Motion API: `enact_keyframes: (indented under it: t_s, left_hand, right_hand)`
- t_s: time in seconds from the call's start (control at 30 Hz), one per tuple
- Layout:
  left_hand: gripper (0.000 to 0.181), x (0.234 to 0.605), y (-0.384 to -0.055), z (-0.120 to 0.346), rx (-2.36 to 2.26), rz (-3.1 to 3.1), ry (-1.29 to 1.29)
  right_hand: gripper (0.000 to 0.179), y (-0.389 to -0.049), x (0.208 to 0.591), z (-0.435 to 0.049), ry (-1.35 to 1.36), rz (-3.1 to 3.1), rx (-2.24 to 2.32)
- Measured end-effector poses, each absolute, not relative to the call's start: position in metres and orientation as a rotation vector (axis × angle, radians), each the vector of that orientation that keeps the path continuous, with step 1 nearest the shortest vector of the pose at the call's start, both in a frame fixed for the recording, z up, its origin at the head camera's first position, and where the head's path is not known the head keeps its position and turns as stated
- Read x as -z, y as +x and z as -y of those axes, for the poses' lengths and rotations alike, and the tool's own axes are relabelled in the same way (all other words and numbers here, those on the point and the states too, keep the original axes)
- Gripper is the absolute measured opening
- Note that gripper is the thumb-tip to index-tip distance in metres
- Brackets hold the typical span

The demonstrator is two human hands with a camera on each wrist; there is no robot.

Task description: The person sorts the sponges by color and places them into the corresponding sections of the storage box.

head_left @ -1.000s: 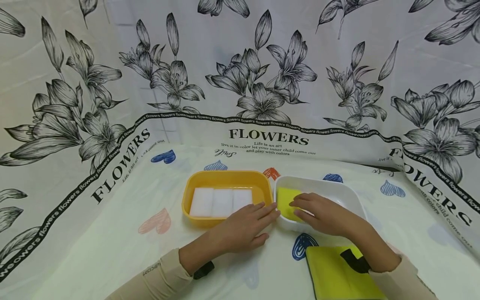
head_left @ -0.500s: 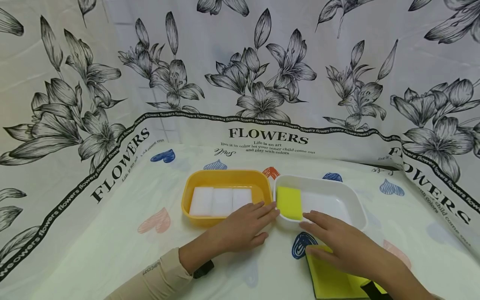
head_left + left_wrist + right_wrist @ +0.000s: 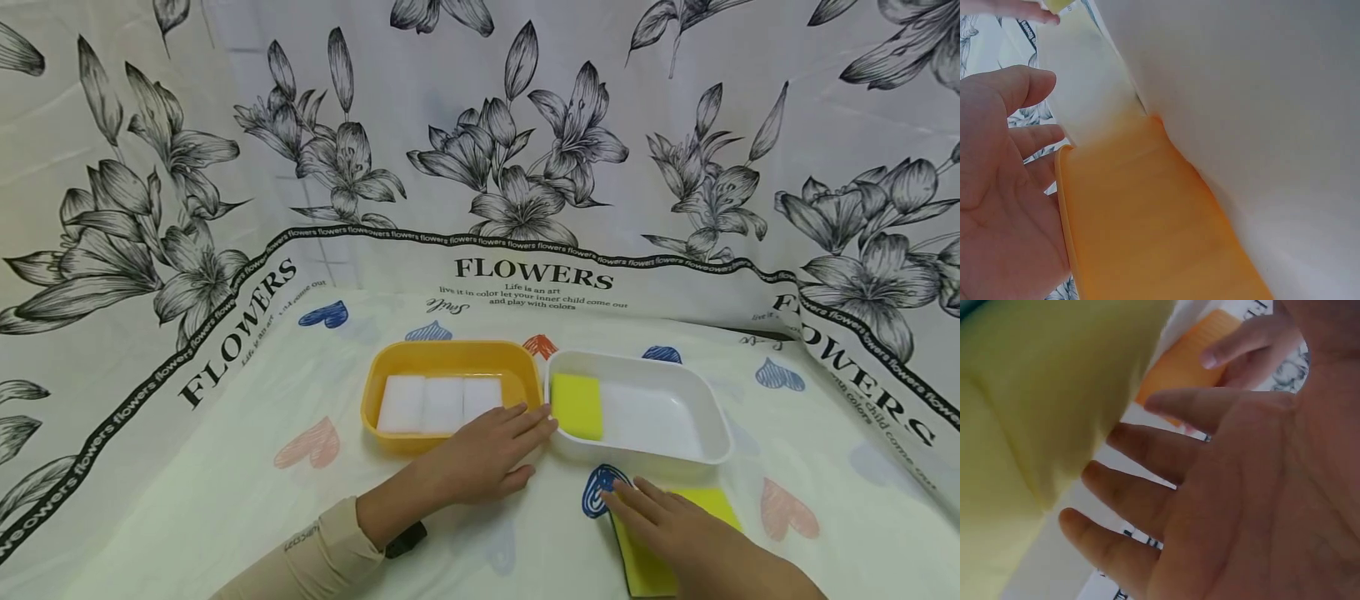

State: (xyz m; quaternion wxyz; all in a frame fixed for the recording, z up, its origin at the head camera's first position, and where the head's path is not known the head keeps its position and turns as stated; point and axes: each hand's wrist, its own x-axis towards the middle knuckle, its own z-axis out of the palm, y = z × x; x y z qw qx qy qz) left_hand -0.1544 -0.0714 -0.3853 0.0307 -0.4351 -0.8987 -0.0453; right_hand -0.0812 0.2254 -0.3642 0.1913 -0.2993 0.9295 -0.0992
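Pale curtain (image 3: 450, 67) printed with dark lilies hangs behind everything, and a heart-patterned cloth (image 3: 180, 517) covers the surface in front of it. On the cloth two trays stand side by side: a white tray (image 3: 652, 412) and, to its left, an orange tray (image 3: 457, 358). Nearer the person lies a yellow pad (image 3: 641, 567) with a dark edge; whether it is one piece or several I cannot tell. Over it spreads the right hand (image 3: 675, 525), fingers straight and grasping nothing; contact with the pad is unclear. The left hand (image 3: 495, 454) lies along the orange tray's near side, fingers extended, clasping nothing. Three white blocks (image 3: 442, 406) sit in a row inside the orange tray; one yellow sponge (image 3: 576, 406) fills the white tray's left end. The step in hand looks like reaching for the pad; the next move probably calls for a pinch on its edge, with the left hand steadying the trays.
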Motion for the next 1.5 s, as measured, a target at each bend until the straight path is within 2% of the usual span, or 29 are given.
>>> enact_keyframes:
  t_s: [0.4, 0.83, 1.13, 1.3, 1.5]
  left_hand:
    - [0.064, 0.387, -0.155, 0.072, 0.147, 2.770, -1.341]
    - [0.064, 0.387, -0.156, 0.073, 0.134, 2.753, -1.345]
    - [0.064, 0.387, -0.155, 0.074, 0.147, 2.771, -1.339]
    - [0.063, 0.388, -0.155, 0.074, 0.139, 2.749, -1.343]
    - [0.064, 0.388, -0.155, 0.074, 0.128, 2.750, -1.351]
  right_hand:
    - [0.115, -0.086, 0.371, -0.229, -0.825, -2.546, 0.214]
    - [0.105, -0.089, 0.364, -0.226, -0.730, -2.527, 0.337]
    - [0.107, -0.083, 0.341, -0.221, -0.796, -2.618, 0.314]
    - [0.097, -0.083, 0.327, -0.223, -0.746, -2.679, 0.339]
    - [0.100, -0.088, 0.322, -0.231, -0.996, -2.899, 0.240]
